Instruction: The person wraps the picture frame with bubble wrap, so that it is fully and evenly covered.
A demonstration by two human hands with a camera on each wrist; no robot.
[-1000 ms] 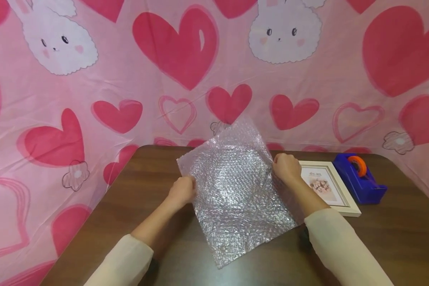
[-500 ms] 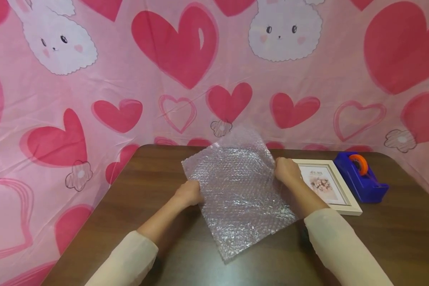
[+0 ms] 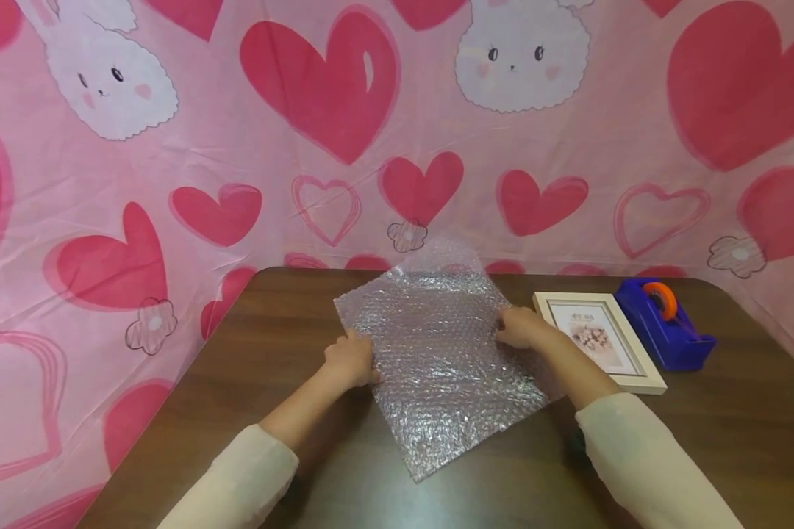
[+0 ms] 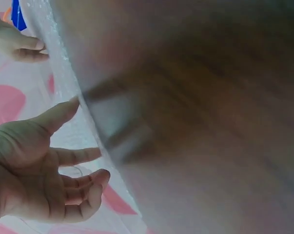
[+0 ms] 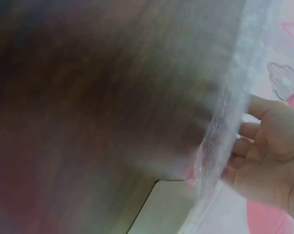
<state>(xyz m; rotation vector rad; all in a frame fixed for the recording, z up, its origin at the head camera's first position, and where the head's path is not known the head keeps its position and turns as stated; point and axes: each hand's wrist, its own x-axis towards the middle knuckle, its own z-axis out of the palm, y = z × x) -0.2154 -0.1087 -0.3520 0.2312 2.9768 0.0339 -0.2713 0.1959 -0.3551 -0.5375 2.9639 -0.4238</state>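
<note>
A translucent sheet of bubble wrap point(image 3: 430, 367) lies over the middle of the wooden table, one corner toward me. At its left edge is my left hand point(image 3: 351, 361); in the left wrist view the thumb and index finger of that hand point(image 4: 39, 165) are apart, their tips at the wrap's edge. My right hand point(image 3: 523, 327) reaches over the right side of the sheet, fingertips touching it. In the right wrist view, the wrap point(image 5: 225, 112) partly hides the fingertips of the right hand point(image 5: 268, 146), and the fingers look loosely bent.
A cream picture frame point(image 3: 648, 375) with a flower print lies right of the wrap. Beside it stands a blue tape dispenser point(image 3: 684, 345) with an orange roll point(image 3: 662, 300). Pink heart-patterned cloth point(image 3: 344, 213) hangs behind the brown table point(image 3: 251, 353).
The bubble wrap has come down and lies flatter. Both hands have loosened from a closed grip on its edges; the right hand has shifted slightly left, uncovering more of the picture frame.
</note>
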